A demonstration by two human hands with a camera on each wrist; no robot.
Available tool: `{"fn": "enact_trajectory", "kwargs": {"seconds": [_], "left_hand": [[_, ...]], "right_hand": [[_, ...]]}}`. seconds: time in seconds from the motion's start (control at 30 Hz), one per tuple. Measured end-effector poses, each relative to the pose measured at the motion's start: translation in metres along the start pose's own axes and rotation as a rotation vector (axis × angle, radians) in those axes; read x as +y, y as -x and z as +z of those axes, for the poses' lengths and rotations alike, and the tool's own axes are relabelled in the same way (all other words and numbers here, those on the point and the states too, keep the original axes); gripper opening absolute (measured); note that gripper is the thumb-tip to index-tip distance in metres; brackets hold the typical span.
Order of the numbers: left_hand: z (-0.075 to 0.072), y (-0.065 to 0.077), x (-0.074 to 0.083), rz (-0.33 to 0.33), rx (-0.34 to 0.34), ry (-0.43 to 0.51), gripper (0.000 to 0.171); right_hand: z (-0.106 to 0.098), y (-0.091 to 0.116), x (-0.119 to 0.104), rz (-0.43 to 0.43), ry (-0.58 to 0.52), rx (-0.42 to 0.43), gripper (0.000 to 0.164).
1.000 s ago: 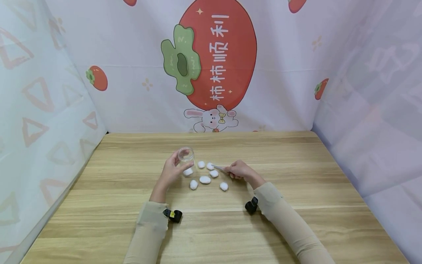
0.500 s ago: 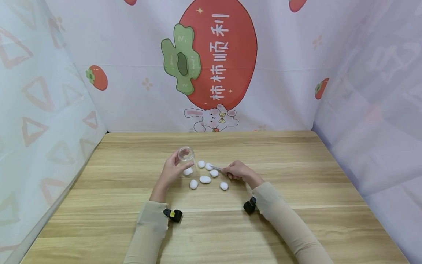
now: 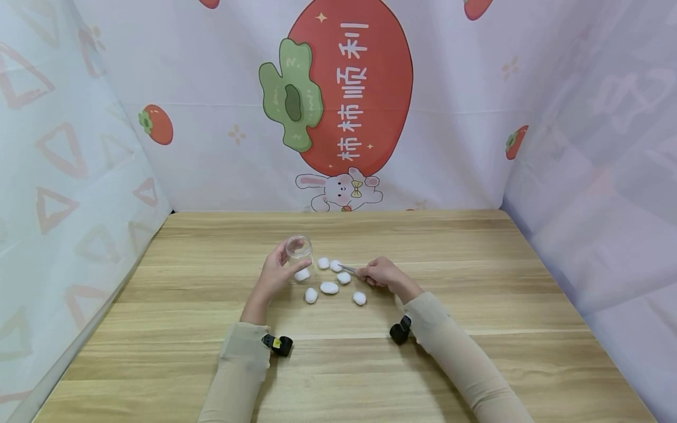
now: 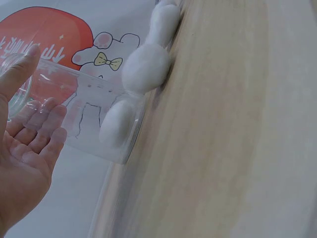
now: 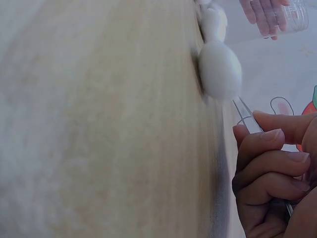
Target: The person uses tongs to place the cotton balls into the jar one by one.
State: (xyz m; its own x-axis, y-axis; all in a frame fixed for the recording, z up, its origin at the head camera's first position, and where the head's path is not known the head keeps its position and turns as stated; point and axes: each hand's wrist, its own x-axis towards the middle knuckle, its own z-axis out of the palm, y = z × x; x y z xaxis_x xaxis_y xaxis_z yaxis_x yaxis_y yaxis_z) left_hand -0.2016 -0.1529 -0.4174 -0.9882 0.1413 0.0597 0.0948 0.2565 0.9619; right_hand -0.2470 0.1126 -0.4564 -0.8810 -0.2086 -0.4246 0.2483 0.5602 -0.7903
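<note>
My left hand [image 3: 275, 271] grips a clear jar [image 3: 300, 258] upright on the table, thumb on the near side and fingers round the far side. One white cotton ball [image 4: 118, 123] lies at the bottom of the jar. In my right hand [image 3: 382, 272] a pair of metal tweezers [image 3: 349, 268] is pinched between thumb and forefinger, the other fingers curled. The tweezer tips reach a cotton ball [image 3: 335, 266] right of the jar. In the right wrist view, a nearer cotton ball [image 5: 220, 71] hides the tips, leaving only the tweezer shanks [image 5: 246, 115] visible.
Several more cotton balls lie close by on the wooden table [image 3: 338, 364]: one beside the jar [image 3: 324, 263], one below the tweezers [image 3: 344, 278], an oblong one [image 3: 329, 288], and two nearer ones, left [image 3: 311, 295] and right [image 3: 359, 298]. A printed cloth [image 3: 211, 158] hangs behind.
My right hand and the tweezers have shifted slightly left, and the cotton ball at the tips has moved a little left with them. My left hand and the jar stay put.
</note>
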Motion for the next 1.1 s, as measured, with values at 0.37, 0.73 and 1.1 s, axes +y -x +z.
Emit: {"fn": "enact_trajectory", "kwargs": {"seconds": [0.37,0.73,1.1], "left_hand": [[0.0,0.0,-0.002,0.001,0.008,0.002,0.063],[0.001,-0.001,0.0,-0.008,0.009,0.01,0.062],[0.0,-0.012,-0.025,-0.013,0.012,0.011,0.065]], "right_hand": [[0.0,-0.001,0.001,0.019,-0.042,-0.013,0.027],[-0.004,0.003,-0.004,0.006,-0.078,-0.01,0.03],[-0.005,0.011,-0.01,-0.012,-0.125,-0.016,0.027]]}}
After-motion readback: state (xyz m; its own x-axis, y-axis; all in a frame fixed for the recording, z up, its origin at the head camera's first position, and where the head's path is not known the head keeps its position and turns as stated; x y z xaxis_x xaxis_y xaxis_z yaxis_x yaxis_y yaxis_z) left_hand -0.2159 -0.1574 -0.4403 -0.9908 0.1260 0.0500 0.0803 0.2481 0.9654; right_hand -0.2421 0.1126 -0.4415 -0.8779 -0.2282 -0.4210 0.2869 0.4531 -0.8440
